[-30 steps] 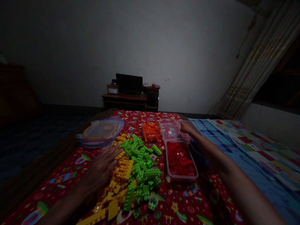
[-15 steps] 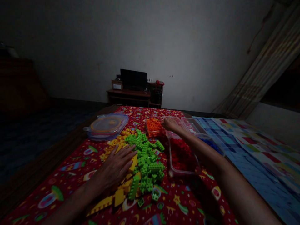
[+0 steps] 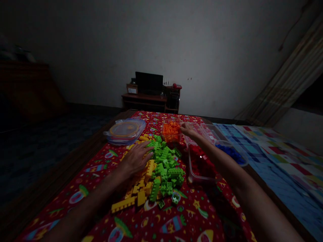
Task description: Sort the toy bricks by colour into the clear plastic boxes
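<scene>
My left hand (image 3: 136, 157) is open, its fingers apart and slightly bent. It rests over a heap of yellow toy building bricks (image 3: 145, 183), its fingertips touching the edge of the green bricks (image 3: 164, 158). Farther off, my right hand (image 3: 187, 129) is closed at the right edge of a clear container of orange bricks (image 3: 171, 130). What its fingers grip, if anything, is too small and dark to tell. Below my right forearm stands a clear container (image 3: 190, 164) of red bricks (image 3: 199, 158), partly hidden by the arm.
Stacked clear lids (image 3: 124, 131) lie at the back left of the red patterned cloth (image 3: 151, 228). Blue bricks (image 3: 229, 153) fill a container at the right, near another clear container (image 3: 214, 132). A bed (image 3: 272, 148) adjoins the right side. A monitor (image 3: 148, 83) stands behind.
The view has swung slightly left, so everything sits farther right. My left hand has slid forward over the bricks and its fingers have bent. My right hand stays by the orange bricks' container.
</scene>
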The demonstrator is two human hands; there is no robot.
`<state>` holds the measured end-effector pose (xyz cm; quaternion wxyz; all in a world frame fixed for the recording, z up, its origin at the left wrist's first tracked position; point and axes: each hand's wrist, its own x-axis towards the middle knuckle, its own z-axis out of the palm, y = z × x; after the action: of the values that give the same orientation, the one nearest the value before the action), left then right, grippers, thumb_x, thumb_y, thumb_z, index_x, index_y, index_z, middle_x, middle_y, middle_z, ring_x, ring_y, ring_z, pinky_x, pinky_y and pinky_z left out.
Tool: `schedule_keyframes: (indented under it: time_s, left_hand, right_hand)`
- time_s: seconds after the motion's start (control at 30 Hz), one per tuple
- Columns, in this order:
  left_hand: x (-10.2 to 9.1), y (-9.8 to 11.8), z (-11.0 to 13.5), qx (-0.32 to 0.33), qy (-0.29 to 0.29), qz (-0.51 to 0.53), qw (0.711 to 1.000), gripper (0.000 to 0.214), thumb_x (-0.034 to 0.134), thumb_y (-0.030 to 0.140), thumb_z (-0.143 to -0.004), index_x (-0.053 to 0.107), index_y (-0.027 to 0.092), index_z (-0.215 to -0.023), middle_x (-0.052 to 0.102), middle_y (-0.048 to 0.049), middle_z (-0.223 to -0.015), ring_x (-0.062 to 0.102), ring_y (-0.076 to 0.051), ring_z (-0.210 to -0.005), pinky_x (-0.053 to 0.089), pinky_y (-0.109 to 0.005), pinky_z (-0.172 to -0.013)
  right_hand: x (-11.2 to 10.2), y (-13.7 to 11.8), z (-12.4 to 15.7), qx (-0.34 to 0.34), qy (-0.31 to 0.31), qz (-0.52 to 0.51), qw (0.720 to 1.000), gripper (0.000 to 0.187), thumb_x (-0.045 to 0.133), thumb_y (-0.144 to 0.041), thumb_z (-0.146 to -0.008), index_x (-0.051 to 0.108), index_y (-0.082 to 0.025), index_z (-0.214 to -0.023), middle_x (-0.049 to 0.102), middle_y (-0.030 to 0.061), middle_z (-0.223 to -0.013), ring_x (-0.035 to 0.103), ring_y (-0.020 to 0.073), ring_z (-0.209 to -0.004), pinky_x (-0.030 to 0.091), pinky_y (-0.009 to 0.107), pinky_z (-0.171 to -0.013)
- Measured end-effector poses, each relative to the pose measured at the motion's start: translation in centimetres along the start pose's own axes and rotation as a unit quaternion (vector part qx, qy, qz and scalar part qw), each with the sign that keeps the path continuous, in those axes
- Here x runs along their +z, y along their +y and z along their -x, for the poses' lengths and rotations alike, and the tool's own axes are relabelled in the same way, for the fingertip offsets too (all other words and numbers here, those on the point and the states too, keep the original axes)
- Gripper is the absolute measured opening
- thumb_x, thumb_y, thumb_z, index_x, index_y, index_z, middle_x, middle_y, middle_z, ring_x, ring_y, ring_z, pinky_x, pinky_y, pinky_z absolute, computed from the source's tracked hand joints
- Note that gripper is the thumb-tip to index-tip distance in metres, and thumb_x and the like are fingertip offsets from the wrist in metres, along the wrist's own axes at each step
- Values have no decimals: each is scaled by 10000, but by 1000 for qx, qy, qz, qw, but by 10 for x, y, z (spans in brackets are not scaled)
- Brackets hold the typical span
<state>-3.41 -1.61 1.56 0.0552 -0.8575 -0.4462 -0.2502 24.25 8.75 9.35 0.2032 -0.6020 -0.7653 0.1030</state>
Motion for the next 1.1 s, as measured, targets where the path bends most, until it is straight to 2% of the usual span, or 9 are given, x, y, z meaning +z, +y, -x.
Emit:
schedule_keyframes:
  time_s: [0.13, 0.3, 0.5, 0.63, 0.73, 0.87, 0.97, 1.03, 1.1]
  left_hand:
    - [25, 27, -23, 11, -104, -30, 994, 421, 440, 438, -929, 541, 301, -1313, 464, -106, -1447, 440, -385, -1286, 345, -668, -989]
    - [44, 48, -33, 6, -141, -26, 990, 421, 449, 475, -923, 556, 313, -1296, 581, -118, -1330, 431, -414, -1274, 313, -724, -951]
    - [24, 30, 0, 72, -136, -17, 988, 472, 455, 462, -921, 508, 270, -1349, 522, -107, -1395, 383, -359, -1336, 338, -602, -1028]
    - [5, 23, 18, 131, -130, 1, 983, 388, 451, 378, -939, 566, 251, -1287, 523, -92, -1398, 386, -301, -1352, 292, -568, -1098]
    - [-5, 19, 22, 145, -98, 41, 984, 341, 390, 301, -964, 633, 244, -1197, 589, -62, -1331, 450, -238, -1315, 311, -505, -1126]
    - [-17, 13, 25, 57, 2, 86, 995, 393, 338, 337, -977, 693, 207, -1084, 686, -65, -1175, 575, -223, -1187, 469, -427, -1025]
    - [-29, 13, 22, 21, 84, 108, 990, 383, 353, 335, -970, 701, 181, -1009, 715, -82, -1079, 640, -211, -1065, 513, -403, -963]
    - [-35, 16, 14, 17, 125, 111, 986, 355, 358, 304, -968, 683, 174, -1027, 697, -89, -1112, 621, -208, -1092, 498, -411, -979]
    - [-37, 20, 0, 29, 135, 101, 985, 328, 364, 265, -961, 634, 183, -1129, 625, -92, -1252, 540, -216, -1211, 440, -444, -1045]
  right_hand:
    - [-19, -13, 26, 39, 20, -44, 998, 194, 363, -205, -806, 528, -156, -716, 459, 9, -679, 412, 131, -661, 319, 232, -579]
    - [-30, -22, 49, 4, 61, -82, 995, 205, 371, -247, -816, 545, -143, -778, 515, 30, -764, 442, 142, -714, 317, 241, -619]
    - [-29, -25, 55, -45, 75, -56, 995, 179, 360, -200, -808, 528, -158, -761, 489, 5, -709, 428, 129, -666, 288, 230, -584]
    - [-29, -41, 64, -72, 61, 31, 995, 191, 374, -184, -831, 560, -153, -808, 486, 0, -675, 388, 117, -608, 253, 241, -565]
    - [-25, -52, 69, -110, 38, 100, 988, 211, 398, -145, -816, 582, -146, -918, 526, 12, -711, 380, 119, -606, 244, 251, -563]
    - [-10, -62, 69, -148, 12, 191, 970, 295, 373, -175, -874, 588, -160, -1075, 594, 48, -762, 436, 143, -627, 273, 266, -588]
    - [-3, -75, 69, -167, -8, 246, 955, 355, 308, -167, -917, 567, -149, -1160, 636, 89, -807, 509, 171, -675, 321, 284, -632]
    - [-2, -85, 70, -185, -25, 275, 943, 375, 281, -162, -931, 558, -123, -1182, 652, 120, -839, 540, 194, -699, 351, 306, -652]
    - [-1, -92, 72, -232, -18, 292, 928, 386, 273, -150, -936, 546, -107, -1206, 656, 147, -887, 558, 215, -740, 375, 329, -677]
